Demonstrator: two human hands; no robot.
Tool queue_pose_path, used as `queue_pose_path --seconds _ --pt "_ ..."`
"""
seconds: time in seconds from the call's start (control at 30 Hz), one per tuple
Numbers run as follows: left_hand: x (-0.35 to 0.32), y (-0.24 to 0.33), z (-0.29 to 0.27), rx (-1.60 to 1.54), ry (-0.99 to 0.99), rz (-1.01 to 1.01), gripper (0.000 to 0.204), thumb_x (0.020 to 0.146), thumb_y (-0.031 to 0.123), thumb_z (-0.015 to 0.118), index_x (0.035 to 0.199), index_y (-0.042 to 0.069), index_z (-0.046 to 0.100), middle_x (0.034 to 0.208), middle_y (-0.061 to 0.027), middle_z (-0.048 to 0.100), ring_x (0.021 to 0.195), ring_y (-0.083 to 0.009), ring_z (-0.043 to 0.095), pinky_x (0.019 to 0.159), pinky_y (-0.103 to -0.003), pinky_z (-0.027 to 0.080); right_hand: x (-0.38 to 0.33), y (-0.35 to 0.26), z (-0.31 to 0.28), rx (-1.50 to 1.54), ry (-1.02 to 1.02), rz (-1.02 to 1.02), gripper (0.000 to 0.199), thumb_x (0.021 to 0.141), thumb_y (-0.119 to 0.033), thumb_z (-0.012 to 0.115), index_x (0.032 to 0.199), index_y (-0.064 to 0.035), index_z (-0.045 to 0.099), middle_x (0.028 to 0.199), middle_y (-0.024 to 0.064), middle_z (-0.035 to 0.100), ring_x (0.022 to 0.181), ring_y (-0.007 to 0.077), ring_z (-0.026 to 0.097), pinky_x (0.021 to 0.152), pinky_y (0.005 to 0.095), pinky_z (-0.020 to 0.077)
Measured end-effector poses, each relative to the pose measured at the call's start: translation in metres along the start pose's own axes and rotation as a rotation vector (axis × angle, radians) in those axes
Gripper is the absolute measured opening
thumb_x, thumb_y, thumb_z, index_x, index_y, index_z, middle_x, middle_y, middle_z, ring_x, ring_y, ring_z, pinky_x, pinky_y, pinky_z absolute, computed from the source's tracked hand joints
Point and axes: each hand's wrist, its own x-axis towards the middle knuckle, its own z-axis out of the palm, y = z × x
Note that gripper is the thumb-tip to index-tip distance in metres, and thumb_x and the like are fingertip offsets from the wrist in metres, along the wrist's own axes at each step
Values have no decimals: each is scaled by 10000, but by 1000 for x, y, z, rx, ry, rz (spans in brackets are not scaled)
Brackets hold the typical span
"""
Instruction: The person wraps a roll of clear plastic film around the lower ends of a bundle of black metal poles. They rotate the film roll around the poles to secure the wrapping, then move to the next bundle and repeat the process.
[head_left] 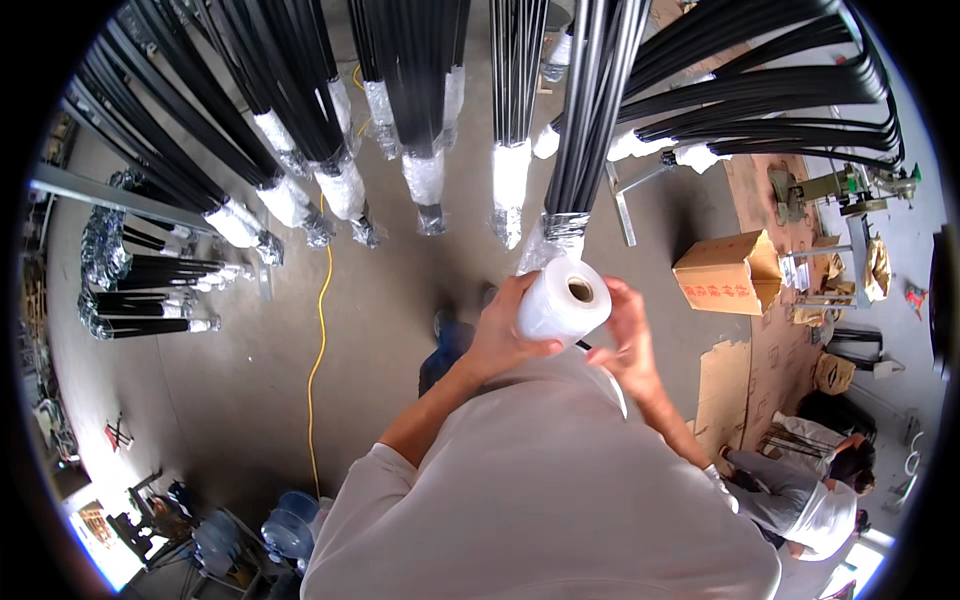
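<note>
A roll of clear stretch film (562,300) with a cardboard core sits in front of my chest. My left hand (503,330) grips the roll from its left side. My right hand (628,332) touches its right side with fingers spread. Film runs up from the roll to the end of a bundle of black rods (585,120), where a wrapped band (563,228) of film shows. The bundle hangs down toward me from above.
Several other black rod bundles (300,120) with film-wrapped ends hang around. A yellow cable (320,340) lies on the concrete floor. A cardboard box (728,272) and flattened cardboard stand at the right. Another person (800,495) crouches at lower right. Water jugs (285,530) stand at lower left.
</note>
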Motion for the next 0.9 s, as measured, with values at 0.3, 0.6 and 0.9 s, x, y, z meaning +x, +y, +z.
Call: queue_pose_path --seconds 0.3,0.6,0.9 --pt "69 17 -48 157 199 172 463 821 344 557 1145 18 505 1119 -169 531 1061 -250 484 902 -362 364 20 8 24 175 177 77 920 543 -252 790 1260 15 280 1134 117 445 1065 206 445 907 333 367" --pt "134 10 -22 -218 108 -19 317 675 206 729 869 -26 634 797 -86 646 710 -129 607 665 -251 471 70 -10 -52 187 122 -27 836 482 -200 726 1213 18 383 1011 129 569 892 214 578 804 326 477" --pt "127 31 -24 -274 -15 -82 317 727 163 672 963 -37 605 864 -98 639 762 -165 610 723 -274 473 169 183 37 552 -149 406 351 687 -198 691 949 23 615 838 102 627 686 144 590 620 270 477"
